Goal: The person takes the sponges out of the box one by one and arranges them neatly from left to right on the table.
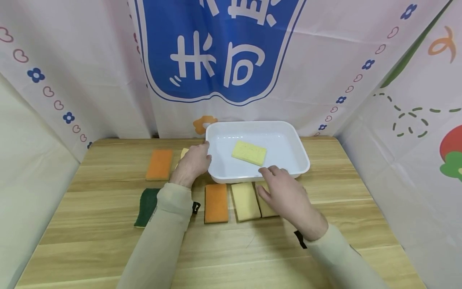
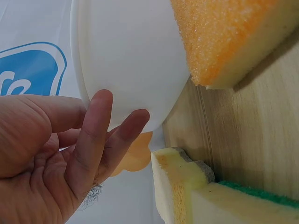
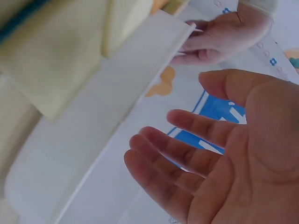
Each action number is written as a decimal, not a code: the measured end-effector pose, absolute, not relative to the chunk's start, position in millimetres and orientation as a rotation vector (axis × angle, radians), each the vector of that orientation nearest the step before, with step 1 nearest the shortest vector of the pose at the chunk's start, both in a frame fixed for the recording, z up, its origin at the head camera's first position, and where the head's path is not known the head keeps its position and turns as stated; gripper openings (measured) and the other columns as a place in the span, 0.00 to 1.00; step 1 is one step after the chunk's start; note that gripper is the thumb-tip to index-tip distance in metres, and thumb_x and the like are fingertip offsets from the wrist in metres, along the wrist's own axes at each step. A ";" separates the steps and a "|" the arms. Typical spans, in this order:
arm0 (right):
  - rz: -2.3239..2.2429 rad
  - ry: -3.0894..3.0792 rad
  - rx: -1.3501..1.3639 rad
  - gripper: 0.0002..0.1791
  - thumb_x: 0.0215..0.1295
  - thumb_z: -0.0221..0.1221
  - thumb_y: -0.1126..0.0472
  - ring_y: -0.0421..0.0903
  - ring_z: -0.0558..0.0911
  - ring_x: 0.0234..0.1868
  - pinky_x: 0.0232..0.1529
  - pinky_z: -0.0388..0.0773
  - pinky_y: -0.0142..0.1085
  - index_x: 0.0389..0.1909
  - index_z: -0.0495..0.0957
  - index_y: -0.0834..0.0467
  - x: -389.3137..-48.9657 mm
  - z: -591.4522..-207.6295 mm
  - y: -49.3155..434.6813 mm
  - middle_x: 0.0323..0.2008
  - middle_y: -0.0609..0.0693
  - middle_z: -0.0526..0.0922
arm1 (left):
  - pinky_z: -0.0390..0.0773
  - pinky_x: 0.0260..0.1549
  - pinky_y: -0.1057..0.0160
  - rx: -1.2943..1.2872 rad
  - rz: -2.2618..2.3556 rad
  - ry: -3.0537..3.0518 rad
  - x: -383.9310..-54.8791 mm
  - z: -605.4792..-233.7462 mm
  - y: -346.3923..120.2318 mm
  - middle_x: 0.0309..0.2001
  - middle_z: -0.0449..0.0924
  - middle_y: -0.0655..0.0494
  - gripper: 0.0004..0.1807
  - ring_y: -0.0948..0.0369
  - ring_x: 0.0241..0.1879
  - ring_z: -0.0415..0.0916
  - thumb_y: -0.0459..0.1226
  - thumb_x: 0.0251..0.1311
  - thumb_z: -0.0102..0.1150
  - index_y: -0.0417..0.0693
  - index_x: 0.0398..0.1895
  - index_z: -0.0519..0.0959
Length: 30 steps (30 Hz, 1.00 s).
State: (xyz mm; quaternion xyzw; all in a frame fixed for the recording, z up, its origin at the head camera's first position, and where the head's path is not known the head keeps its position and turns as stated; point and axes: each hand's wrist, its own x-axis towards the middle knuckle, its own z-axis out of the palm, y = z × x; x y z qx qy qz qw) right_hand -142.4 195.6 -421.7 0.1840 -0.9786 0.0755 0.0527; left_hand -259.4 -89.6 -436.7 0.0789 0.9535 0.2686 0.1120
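A white plastic tray (image 1: 299, 160) stands at the back of the table with a yellow sponge (image 1: 249, 152) lying inside. At the tray's left end, my left hand (image 1: 193, 162) grips the rim. In the left wrist view, two of its fingers (image 2: 93, 135) lie along the tray's outer wall. My right hand (image 1: 286, 196) hovers by the front rim, fingers loosely bent and holding nothing. The right wrist view shows its palm and spread fingertips beside the tray. Below that hand, a tan sponge (image 1: 266, 204) is partly covered.
In front of the tray lie an orange sponge (image 1: 216, 203) and a pale yellow sponge (image 1: 246, 202). To the left are another orange sponge (image 1: 159, 164) and a dark green scouring sponge (image 1: 146, 206), partly behind the left sleeve. A printed curtain (image 1: 115, 80) hangs behind the table.
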 end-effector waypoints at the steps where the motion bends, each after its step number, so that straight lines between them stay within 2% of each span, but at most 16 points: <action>1: 0.243 -2.969 0.552 0.29 0.85 0.68 0.49 0.65 0.93 0.60 0.58 0.96 0.58 0.74 0.83 0.64 -144.6 -419.5 194.7 0.63 0.64 0.92 | 0.91 0.57 0.46 0.231 0.789 2.799 -259.5 -436.8 -89.7 0.78 0.80 0.27 0.34 0.41 0.59 0.88 0.35 0.92 0.48 0.30 0.93 0.58; 7: 0.311 -2.952 0.512 0.29 0.86 0.68 0.49 0.68 0.92 0.63 0.57 0.95 0.61 0.76 0.82 0.63 -162.5 -412.1 190.2 0.68 0.66 0.90 | 0.91 0.56 0.47 0.232 0.790 2.797 -259.7 -437.1 -90.2 0.79 0.80 0.26 0.34 0.41 0.59 0.88 0.34 0.92 0.48 0.30 0.93 0.59; 15: 0.334 -2.979 0.436 0.28 0.88 0.64 0.48 0.67 0.92 0.62 0.51 0.96 0.61 0.76 0.81 0.61 -194.9 -419.5 185.7 0.71 0.63 0.89 | 0.85 0.37 0.58 0.238 0.776 2.797 -259.3 -436.6 -91.1 0.74 0.83 0.26 0.34 0.42 0.53 0.89 0.35 0.92 0.48 0.30 0.93 0.59; 17: 0.341 -2.991 0.421 0.28 0.89 0.64 0.48 0.67 0.92 0.63 0.50 0.96 0.61 0.77 0.81 0.60 -203.1 -422.8 185.6 0.72 0.63 0.88 | 0.86 0.38 0.57 0.237 0.776 2.797 -259.2 -436.6 -91.0 0.74 0.83 0.26 0.34 0.42 0.54 0.89 0.35 0.92 0.48 0.30 0.93 0.58; 23: 0.373 -3.003 0.394 0.27 0.89 0.62 0.49 0.67 0.91 0.66 0.49 0.96 0.61 0.78 0.81 0.59 -224.3 -435.1 188.2 0.74 0.62 0.87 | 0.91 0.50 0.50 0.240 0.784 2.804 -259.0 -436.7 -90.4 0.77 0.81 0.26 0.34 0.41 0.57 0.89 0.35 0.92 0.47 0.29 0.93 0.59; 30: 0.356 -3.011 0.381 0.27 0.89 0.62 0.49 0.67 0.92 0.64 0.48 0.97 0.61 0.78 0.81 0.59 -244.6 -451.3 193.1 0.73 0.62 0.87 | 0.88 0.41 0.55 0.249 0.778 2.808 -259.5 -436.6 -90.4 0.76 0.81 0.25 0.34 0.41 0.56 0.90 0.35 0.92 0.47 0.29 0.93 0.59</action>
